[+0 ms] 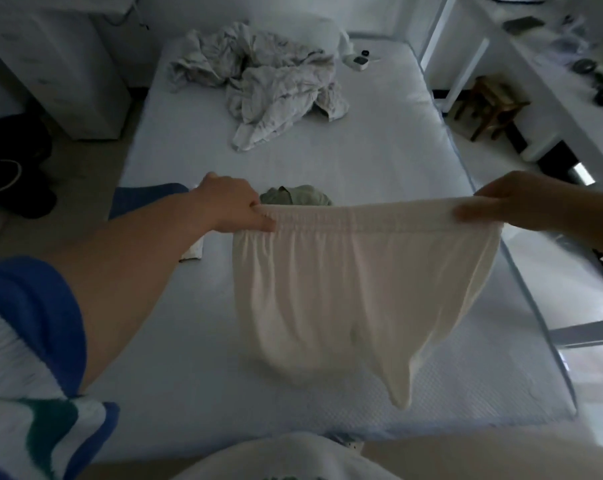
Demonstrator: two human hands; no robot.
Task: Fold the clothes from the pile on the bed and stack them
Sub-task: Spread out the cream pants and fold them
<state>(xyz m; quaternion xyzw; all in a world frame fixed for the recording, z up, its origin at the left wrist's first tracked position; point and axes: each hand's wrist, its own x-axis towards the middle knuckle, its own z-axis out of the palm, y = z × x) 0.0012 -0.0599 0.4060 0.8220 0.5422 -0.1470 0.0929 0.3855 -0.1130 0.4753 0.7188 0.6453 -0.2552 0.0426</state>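
1. The left hand (231, 206) pinches the left end of the elastic waistband, thumb on top.
2. The cream shorts (355, 299) hang between both hands above the mattress (175, 140), stretched wide, probably to square them for folding.
3. Just behind the waistband lies a green garment (295, 195); farther back, the crumpled pile (258, 81) waits.
4. The right hand (521, 202) grips the waistband's right end, fingers curled over it.

I see the shorts (355, 289) strung between my left hand (232, 207) and right hand (521, 202) above the bed (379, 161), a bundled garment (295, 195) just behind them and crumpled bedding (262, 81) farther back.
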